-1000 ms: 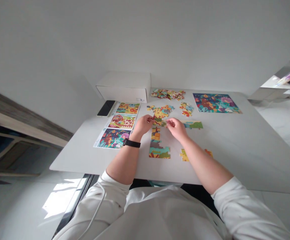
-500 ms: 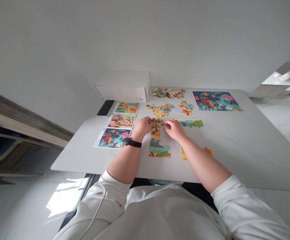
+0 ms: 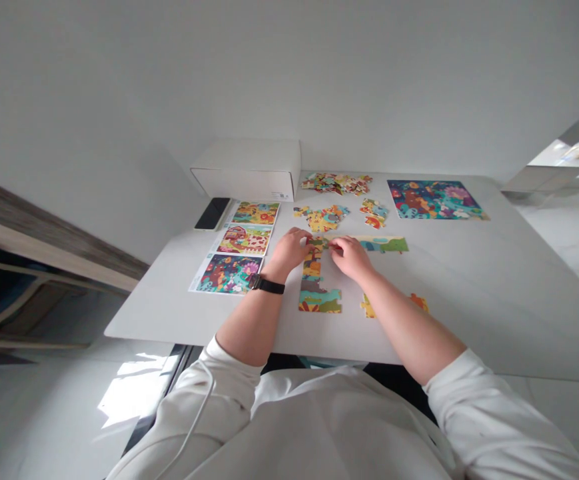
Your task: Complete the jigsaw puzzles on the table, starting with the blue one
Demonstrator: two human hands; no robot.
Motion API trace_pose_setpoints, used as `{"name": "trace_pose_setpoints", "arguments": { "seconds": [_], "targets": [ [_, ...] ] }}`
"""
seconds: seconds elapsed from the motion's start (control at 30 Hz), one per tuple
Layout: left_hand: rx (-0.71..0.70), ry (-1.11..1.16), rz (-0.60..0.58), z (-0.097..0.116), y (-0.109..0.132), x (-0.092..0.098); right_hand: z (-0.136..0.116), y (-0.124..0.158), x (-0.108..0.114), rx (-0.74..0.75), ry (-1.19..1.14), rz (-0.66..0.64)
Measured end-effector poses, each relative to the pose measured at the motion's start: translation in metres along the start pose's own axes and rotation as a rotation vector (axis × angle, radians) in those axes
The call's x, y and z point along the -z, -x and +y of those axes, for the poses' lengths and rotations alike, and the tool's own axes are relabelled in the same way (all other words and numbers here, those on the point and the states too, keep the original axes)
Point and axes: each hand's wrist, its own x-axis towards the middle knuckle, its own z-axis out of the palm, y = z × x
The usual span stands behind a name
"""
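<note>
My left hand (image 3: 292, 253): half curled, hold unclear.
My right hand (image 3: 352, 257): likewise.
Multicoloured cardboard jigsaw border (image 3: 312, 268): mid-frame, at my fingertips.
Fitting: I'm likely joining its top; next needs level pressing.

In front of me is a white table (image 3: 474, 300). At its back left it carries a white box (image 3: 244, 183); a phone (image 3: 212, 214) lies just in front, beside a sheet (image 3: 244, 240) showing three pictures. Right of the box I see a heap (image 3: 336, 183) of puzzle pieces, then a dark blue picture (image 3: 436, 199), flat. Two small clusters, one left (image 3: 322, 217) and one right (image 3: 374, 213), lie before the heap. Nearer me, a puzzle border (image 3: 314, 287) makes a corner, one side running towards me, the other rightwards. A yellow piece (image 3: 368, 307) and an orange piece (image 3: 419, 302) lie partly hidden from me.
</note>
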Motion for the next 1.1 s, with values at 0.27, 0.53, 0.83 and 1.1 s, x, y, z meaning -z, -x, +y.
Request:
{"name": "trace_pose_setpoints", "arguments": {
  "seconds": [0.27, 0.53, 0.83, 1.1],
  "targets": [
    [-0.055, 0.008, -0.071, -0.001, -0.003, 0.0, 0.003, 0.0, -0.002, 0.01, 0.021, -0.012],
    [-0.035, 0.001, -0.079, 0.0, -0.002, -0.001, 0.0, 0.0, 0.0, 0.008, 0.019, -0.032],
    [-0.067, 0.009, -0.101, -0.005, -0.005, 0.001, -0.002, 0.0, 0.003, 0.006, 0.019, -0.039],
    [-0.104, 0.001, -0.15, -0.014, -0.004, 0.0, 0.0, -0.001, 0.002, 0.006, 0.014, -0.047]
  ]
}}
